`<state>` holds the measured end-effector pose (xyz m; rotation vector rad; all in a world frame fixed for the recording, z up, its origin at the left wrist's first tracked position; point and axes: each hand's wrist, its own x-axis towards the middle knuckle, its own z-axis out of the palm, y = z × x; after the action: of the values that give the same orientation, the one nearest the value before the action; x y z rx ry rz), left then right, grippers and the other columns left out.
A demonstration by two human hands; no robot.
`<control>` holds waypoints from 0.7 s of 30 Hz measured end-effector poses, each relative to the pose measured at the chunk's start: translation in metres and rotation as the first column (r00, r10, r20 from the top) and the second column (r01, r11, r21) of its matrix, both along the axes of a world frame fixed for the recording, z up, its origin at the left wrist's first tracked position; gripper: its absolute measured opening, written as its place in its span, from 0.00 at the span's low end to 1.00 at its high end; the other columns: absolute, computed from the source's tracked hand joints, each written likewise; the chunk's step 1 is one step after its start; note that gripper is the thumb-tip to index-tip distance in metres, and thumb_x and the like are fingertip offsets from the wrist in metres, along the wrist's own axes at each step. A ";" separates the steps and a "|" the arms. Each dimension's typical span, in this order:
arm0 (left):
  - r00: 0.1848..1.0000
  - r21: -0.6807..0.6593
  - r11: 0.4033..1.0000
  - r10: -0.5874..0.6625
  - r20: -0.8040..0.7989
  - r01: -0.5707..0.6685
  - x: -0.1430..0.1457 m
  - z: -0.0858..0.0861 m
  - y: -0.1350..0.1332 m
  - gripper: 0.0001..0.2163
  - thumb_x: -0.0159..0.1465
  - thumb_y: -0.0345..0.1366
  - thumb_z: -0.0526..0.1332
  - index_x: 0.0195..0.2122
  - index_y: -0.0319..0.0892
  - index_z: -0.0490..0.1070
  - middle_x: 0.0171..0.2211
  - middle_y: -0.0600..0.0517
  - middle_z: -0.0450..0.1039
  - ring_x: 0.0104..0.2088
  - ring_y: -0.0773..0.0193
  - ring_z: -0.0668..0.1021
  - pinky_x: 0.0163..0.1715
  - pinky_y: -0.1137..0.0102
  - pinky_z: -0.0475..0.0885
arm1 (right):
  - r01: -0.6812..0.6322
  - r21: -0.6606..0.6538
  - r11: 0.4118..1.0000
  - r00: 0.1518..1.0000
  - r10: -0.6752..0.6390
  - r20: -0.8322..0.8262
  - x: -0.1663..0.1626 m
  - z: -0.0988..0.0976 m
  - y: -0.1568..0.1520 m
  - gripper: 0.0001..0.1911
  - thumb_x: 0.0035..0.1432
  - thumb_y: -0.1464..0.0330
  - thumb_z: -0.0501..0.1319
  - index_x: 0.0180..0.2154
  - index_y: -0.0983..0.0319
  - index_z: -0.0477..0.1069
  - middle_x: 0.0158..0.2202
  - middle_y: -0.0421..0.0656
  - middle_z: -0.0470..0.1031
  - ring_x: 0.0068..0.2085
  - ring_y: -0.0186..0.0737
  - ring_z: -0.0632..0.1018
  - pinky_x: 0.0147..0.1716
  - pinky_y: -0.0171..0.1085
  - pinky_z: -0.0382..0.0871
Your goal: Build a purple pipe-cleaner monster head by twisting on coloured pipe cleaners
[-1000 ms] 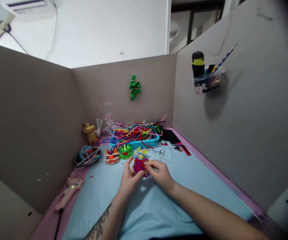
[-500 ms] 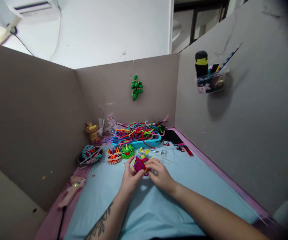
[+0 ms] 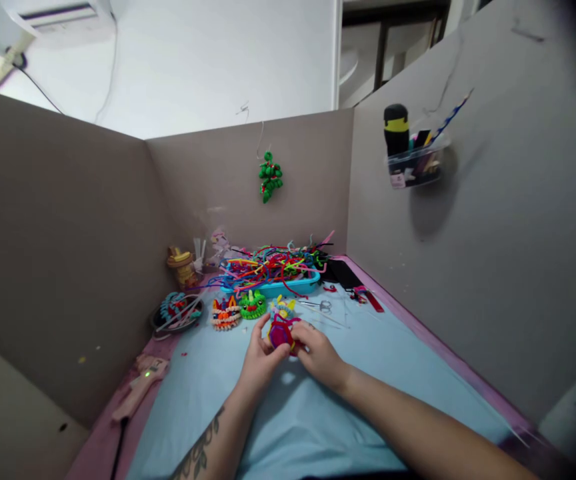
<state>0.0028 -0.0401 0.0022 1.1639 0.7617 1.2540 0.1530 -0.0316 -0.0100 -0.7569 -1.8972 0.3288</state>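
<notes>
Between my two hands is a small red and purple pipe-cleaner piece (image 3: 280, 335) with some yellow at its edge, held above the blue cloth. My left hand (image 3: 263, 352) grips it from the left, thumb in front and forefinger raised behind. From the right, the fingers of my right hand (image 3: 317, 352) pinch its red side; those fingertips are partly hidden. Just beyond it sits a yellow and light-blue pipe-cleaner figure (image 3: 283, 307). A green figure with eyes (image 3: 253, 305) and an orange and white one (image 3: 226, 313) stand to its left.
A blue tray (image 3: 288, 289) heaped with pipe cleaners stands at the back. Scissors (image 3: 324, 306) lie in front of it. On the left are a dark bowl (image 3: 195, 319) and a pink glue gun (image 3: 141, 392). Grey panels (image 3: 288, 220) enclose the table.
The fingers of my right hand have curled in closer on the red side, and its loops are now more covered. The view has shifted slightly.
</notes>
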 end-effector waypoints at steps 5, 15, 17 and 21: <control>1.000 -0.008 1.000 0.012 0.025 -0.012 -0.002 0.000 0.002 0.40 0.49 0.36 0.68 0.58 0.38 0.46 0.28 0.50 0.76 0.26 0.67 0.75 0.31 0.72 0.68 | -0.012 0.009 1.000 0.998 0.012 0.055 0.000 -0.002 0.001 0.08 0.54 0.78 0.53 0.34 0.60 0.66 0.31 0.43 0.70 0.35 0.38 0.70 0.35 0.36 0.65; 0.999 -0.016 0.999 0.028 0.036 -0.027 -0.004 -0.004 0.003 0.39 0.48 0.37 0.69 0.58 0.38 0.48 0.28 0.51 0.75 0.26 0.67 0.75 0.31 0.72 0.69 | -0.026 0.015 1.000 0.999 0.025 0.047 0.003 -0.002 0.002 0.09 0.54 0.77 0.53 0.36 0.61 0.68 0.32 0.44 0.71 0.35 0.38 0.71 0.36 0.36 0.67; 0.999 -0.015 0.999 0.029 0.030 -0.029 -0.004 -0.004 0.002 0.38 0.49 0.37 0.68 0.58 0.39 0.49 0.27 0.52 0.74 0.26 0.67 0.75 0.31 0.72 0.69 | -0.024 0.002 1.000 0.999 0.024 0.034 0.003 0.000 0.001 0.09 0.53 0.77 0.54 0.36 0.61 0.68 0.32 0.44 0.71 0.35 0.38 0.71 0.36 0.36 0.67; 0.999 0.005 0.999 0.038 0.008 -0.038 -0.004 -0.002 0.002 0.37 0.49 0.37 0.68 0.56 0.39 0.50 0.28 0.52 0.74 0.26 0.67 0.75 0.31 0.72 0.68 | -0.006 -0.039 0.999 0.998 0.004 -0.061 0.000 0.005 -0.003 0.08 0.50 0.77 0.56 0.32 0.61 0.69 0.30 0.43 0.71 0.33 0.37 0.71 0.32 0.35 0.67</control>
<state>-0.0010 -0.0385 -0.0001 1.1525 0.7784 1.2917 0.1534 -0.0349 -0.0045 -0.7605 -1.8404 0.3892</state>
